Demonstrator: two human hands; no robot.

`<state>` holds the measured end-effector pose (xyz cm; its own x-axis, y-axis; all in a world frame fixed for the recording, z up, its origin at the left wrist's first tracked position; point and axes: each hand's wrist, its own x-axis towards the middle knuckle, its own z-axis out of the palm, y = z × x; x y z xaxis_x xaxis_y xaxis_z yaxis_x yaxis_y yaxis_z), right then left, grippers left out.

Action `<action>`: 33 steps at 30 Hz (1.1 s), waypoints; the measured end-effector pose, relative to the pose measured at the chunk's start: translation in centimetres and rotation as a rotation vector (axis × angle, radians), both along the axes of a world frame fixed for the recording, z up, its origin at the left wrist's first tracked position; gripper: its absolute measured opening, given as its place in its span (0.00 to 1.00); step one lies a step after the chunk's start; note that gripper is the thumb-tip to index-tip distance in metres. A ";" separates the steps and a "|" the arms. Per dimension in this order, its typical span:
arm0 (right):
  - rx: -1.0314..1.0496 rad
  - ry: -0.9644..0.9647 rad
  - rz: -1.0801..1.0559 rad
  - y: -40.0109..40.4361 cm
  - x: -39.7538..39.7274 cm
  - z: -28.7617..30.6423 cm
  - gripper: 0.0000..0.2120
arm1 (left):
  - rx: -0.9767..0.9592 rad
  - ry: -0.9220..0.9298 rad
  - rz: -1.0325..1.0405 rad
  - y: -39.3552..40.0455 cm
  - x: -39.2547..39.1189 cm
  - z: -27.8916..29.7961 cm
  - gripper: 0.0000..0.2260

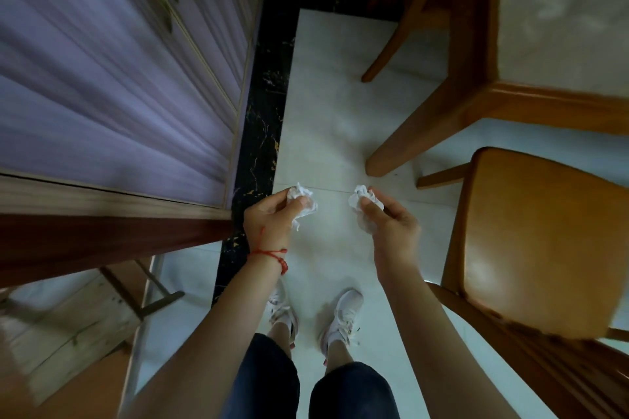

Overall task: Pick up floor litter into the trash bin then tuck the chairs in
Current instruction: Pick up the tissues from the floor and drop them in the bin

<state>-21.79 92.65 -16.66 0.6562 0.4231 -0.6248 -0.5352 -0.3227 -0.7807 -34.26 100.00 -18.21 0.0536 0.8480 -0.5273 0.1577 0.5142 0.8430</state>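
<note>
I stand on a pale tiled floor [326,119] with both arms held out in front of me. My left hand [272,218] pinches a crumpled white paper [304,201] between thumb and fingers. My right hand [388,221] grips a second crumpled white paper [360,202] the same way. A wooden chair [531,241] with a brown seat stands at my right, pulled out from the table [551,102]. No trash bin is in view.
A purple-fronted cabinet [112,78] with metal handles fills the left side. A black marbled floor strip [262,105] runs along its base. A second chair's legs [398,34] show at the far end by the wooden table leg [401,143]. My white shoes [340,316] are below.
</note>
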 end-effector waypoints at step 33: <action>0.056 -0.096 0.628 -5.3 -6.2 13.6 0.09 | 0.052 -0.033 0.689 -14.2 -10.3 16.1 0.09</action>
